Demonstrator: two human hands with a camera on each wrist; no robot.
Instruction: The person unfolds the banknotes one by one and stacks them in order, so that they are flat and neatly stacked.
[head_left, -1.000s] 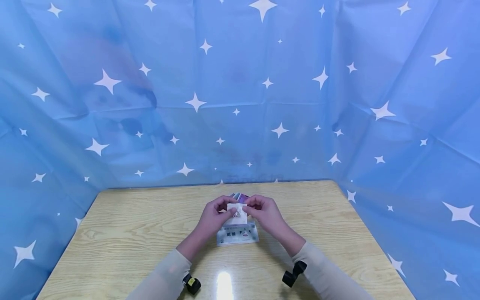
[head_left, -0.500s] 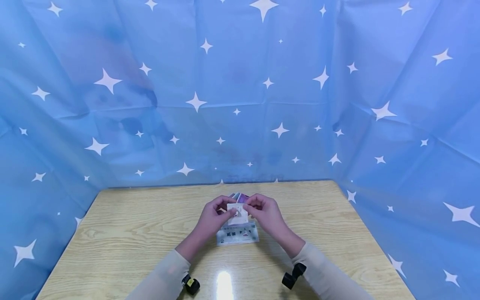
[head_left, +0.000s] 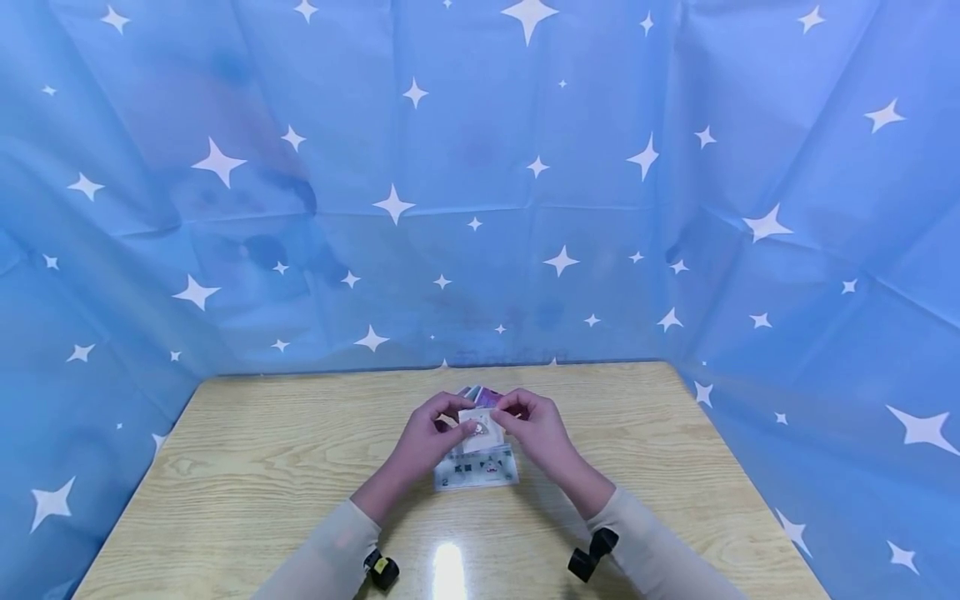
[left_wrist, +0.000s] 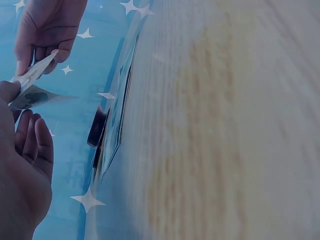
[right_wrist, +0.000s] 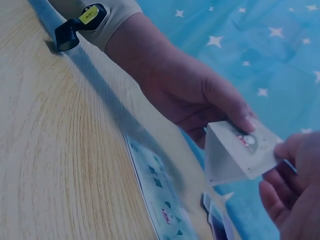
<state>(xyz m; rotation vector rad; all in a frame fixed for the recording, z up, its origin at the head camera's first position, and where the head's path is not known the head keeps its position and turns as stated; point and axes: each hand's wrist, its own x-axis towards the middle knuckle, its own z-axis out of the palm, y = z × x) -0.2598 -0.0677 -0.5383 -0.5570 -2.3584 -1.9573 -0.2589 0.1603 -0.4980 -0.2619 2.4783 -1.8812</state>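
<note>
In the head view my left hand (head_left: 424,433) and right hand (head_left: 534,423) meet over the middle of the table, pinching a small white folded note (head_left: 487,438) between thumbs and fingers. A cartoon figure is printed on its upper face. The right wrist view shows the folded note (right_wrist: 235,155) bent along one edge, its two halves standing apart in a V. My left thumb lies across the printed half; the right thumb and fingers pinch the opposite edge. Below the hands, a pale green play banknote (head_left: 476,473) lies flat on the table.
Behind the hands, several colourful notes or cards, one purple (head_left: 489,397), lie partly hidden. Light wood covers the tabletop (head_left: 285,467). A blue star-patterned curtain (head_left: 480,167) closes off the back and sides. Small black cameras (head_left: 382,572) sit on both wrists.
The folded note has shifted slightly right and tilted between my fingers. My right hand has moved a little to the right with it; the left hand has stayed nearly still.
</note>
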